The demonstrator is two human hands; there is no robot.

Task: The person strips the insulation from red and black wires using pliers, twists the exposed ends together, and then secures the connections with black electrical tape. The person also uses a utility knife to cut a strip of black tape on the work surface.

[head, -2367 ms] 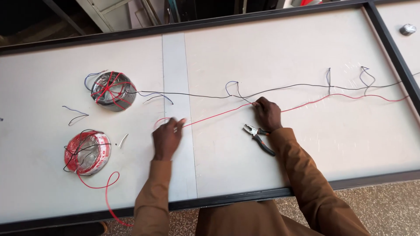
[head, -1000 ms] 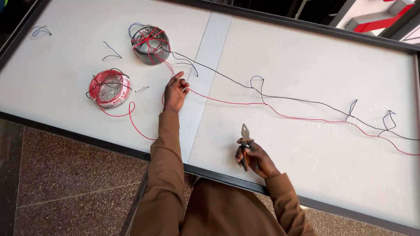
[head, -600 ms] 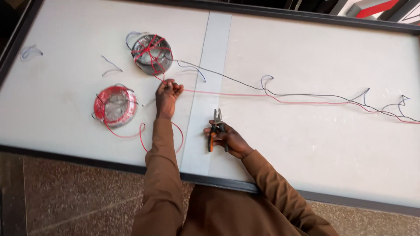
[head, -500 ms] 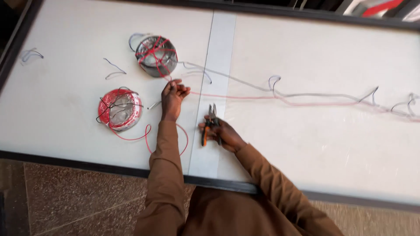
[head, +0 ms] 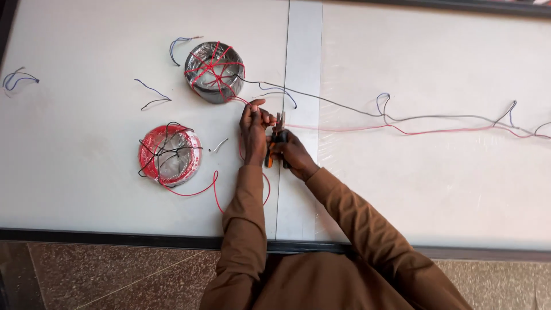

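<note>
My left hand (head: 253,131) pinches the red wire (head: 436,131) near the middle of the white table (head: 103,183). My right hand (head: 293,152) holds orange-handled pliers (head: 275,140) upright, with the jaws at the red wire just right of my left fingers. The red wire stretches away to the right beside a grey wire (head: 350,106). A red wire coil tied with black strands (head: 169,155) lies left of my hands. A grey coil tied with red strands (head: 215,72) lies above it.
Short wire offcuts lie on the left half: a blue-grey piece (head: 152,97), another (head: 181,46) by the grey coil, one at the far left edge (head: 17,77), a small pale piece (head: 219,144). A raised seam strip (head: 301,57) crosses the table. A dark frame (head: 115,238) edges its front.
My right hand picked up the pliers from the table and brought them left to the red wire by my left hand. My left hand kept its hold on the wire.
</note>
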